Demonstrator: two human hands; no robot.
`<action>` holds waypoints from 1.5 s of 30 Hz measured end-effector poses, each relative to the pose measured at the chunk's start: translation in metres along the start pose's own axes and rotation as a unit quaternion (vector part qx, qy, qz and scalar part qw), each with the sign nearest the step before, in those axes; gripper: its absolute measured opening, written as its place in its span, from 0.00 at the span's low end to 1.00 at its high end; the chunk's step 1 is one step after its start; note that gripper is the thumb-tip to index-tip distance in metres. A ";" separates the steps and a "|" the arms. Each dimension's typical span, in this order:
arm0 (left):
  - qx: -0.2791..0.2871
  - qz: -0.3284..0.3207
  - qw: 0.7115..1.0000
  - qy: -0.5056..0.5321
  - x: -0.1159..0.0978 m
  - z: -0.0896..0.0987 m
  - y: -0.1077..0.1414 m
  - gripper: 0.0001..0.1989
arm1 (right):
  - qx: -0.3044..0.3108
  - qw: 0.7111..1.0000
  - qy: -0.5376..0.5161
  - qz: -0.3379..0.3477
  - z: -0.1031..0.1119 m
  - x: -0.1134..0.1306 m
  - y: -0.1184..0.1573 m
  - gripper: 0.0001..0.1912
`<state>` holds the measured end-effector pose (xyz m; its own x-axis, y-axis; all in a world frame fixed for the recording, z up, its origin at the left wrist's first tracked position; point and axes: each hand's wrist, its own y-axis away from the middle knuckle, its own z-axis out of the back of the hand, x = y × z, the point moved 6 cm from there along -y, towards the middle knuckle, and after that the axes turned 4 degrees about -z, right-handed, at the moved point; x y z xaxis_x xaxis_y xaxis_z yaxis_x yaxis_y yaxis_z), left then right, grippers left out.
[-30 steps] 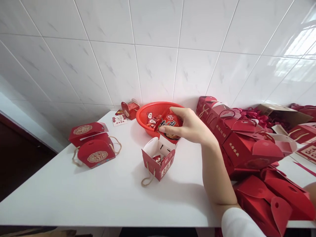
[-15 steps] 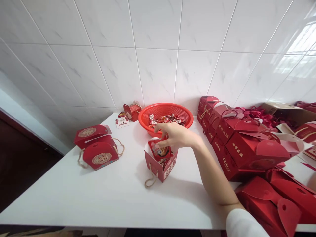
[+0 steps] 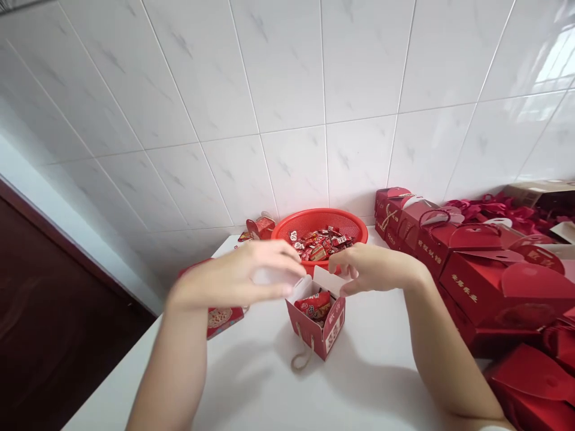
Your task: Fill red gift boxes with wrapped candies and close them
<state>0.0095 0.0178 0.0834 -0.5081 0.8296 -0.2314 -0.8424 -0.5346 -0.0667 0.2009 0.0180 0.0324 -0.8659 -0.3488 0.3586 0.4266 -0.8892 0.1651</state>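
An open red gift box point(image 3: 309, 326) with a rope handle stands on the white table, a red wrapped packet point(image 3: 313, 304) lying inside it. My left hand point(image 3: 251, 272) hovers at the box's left, fingers apart and empty. At the box's right rear flap is my right hand point(image 3: 366, 267), its fingers curved and apart; whether it touches the flap I cannot tell. Behind both hands sits a red plastic basket point(image 3: 320, 216) holding wrapped sweets point(image 3: 321, 242).
Red boxes point(image 3: 489, 287) are stacked along the right side. A closed red box point(image 3: 224, 320) is partly hidden behind my left arm. A small red box point(image 3: 262, 227) stands by the tiled wall point(image 3: 291, 167). A cardboard carton point(image 3: 539, 190) is at the far right.
My left hand has come into view at the box. My right hand has let go of the red packet, which now lies in the box, and moved right. The view has shifted.
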 end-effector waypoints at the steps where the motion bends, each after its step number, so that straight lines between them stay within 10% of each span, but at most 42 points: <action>1: 0.034 0.008 0.999 0.010 0.002 -0.011 -0.006 0.20 | 0.004 1.000 -0.001 -0.005 0.000 -0.002 0.001 0.14; 10: 0.163 0.116 0.978 0.056 0.037 -0.069 -0.030 0.25 | 0.032 0.998 0.021 -0.053 -0.011 -0.011 -0.013 0.19; 45: 0.146 0.135 0.977 0.074 0.058 -0.093 -0.043 0.09 | 0.064 0.987 0.027 0.148 -0.041 0.045 -0.037 0.08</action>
<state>0.0333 0.0740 -0.0178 -0.7054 0.6208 -0.3422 -0.7077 -0.6437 0.2911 0.1350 0.0226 0.0047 -0.7094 -0.6061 0.3597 0.6894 -0.7027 0.1757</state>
